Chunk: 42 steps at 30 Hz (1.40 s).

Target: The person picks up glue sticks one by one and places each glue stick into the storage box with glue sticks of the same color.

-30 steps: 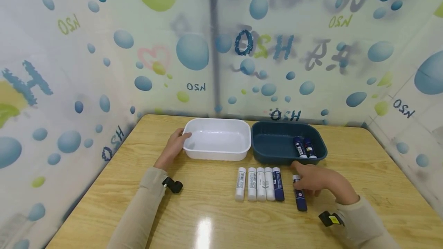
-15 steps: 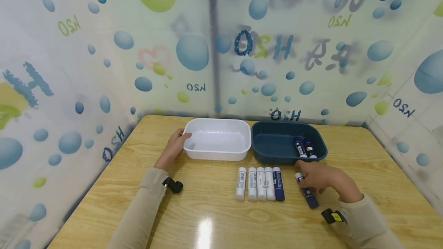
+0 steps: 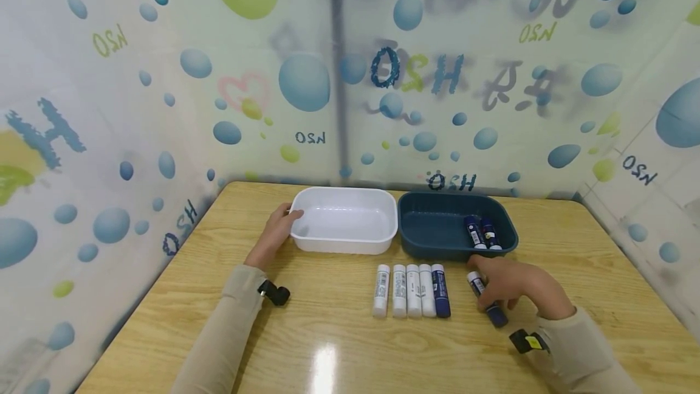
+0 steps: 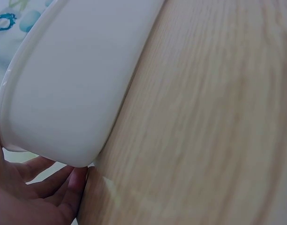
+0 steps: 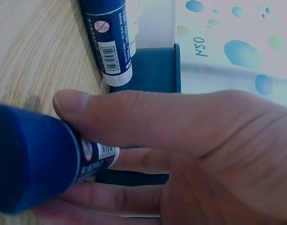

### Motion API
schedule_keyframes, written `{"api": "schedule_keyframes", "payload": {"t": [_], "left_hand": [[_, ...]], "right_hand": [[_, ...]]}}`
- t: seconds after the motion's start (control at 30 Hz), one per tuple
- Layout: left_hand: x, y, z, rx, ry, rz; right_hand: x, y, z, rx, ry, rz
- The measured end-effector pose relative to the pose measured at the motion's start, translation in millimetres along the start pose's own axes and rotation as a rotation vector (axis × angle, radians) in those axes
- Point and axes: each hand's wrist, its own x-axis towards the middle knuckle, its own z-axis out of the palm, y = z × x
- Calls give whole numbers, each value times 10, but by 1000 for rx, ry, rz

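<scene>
My right hand (image 3: 511,281) holds a dark blue glue stick (image 3: 496,316) with a white end, just in front of the dark teal bin (image 3: 432,253). In the right wrist view the thumb lies along one side of this glue stick (image 5: 45,159) and the fingers along the other. At the far left my left hand (image 3: 277,230) grips the end of a white bin (image 3: 341,247), thumb over the rim and fingers outside; in the left wrist view these fingers (image 4: 78,187) meet its outer wall. Two blue glue sticks (image 3: 474,233) lie inside the teal bin.
Several white glue sticks (image 3: 413,290) lie in a row before the bins, with one blue glue stick (image 3: 440,290) at the row's right end. The two bins stand side by side near the back wall (image 3: 350,108) on a wooden table (image 3: 306,345).
The glue stick under my right hand has swung its near end rightward, and the right hand has shifted slightly right with it. My left hand stays on the white bin.
</scene>
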Motion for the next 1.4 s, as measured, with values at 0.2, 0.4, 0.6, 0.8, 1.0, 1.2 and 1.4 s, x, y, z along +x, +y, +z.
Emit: {"api": "schedule_keyframes", "payload": {"t": [0.2,0.4,0.6,0.8,1.0,1.2,1.4], "left_hand": [[-3,0,3,2,-2,8],[-3,-2,5,6,-2,13],[-4,-8,0,5,-1,12],[1,-8,-1,2,1,14],[10,-14,-1,8,-3,18],[11,-21,2,5,-4,13],[13,-18,1,1,-3,5]], "right_hand": [[-14,28,-12,13,-4,-8],[-23,50,-37,27,-13,-19],[-46,66,-50,18,-14,-21],[-64,86,-72,18,-29,-49],[-70,120,-93,29,-11,-70],[-117,130,-120,47,0,-87],[-187,115,-151,54,4,-132]]}}
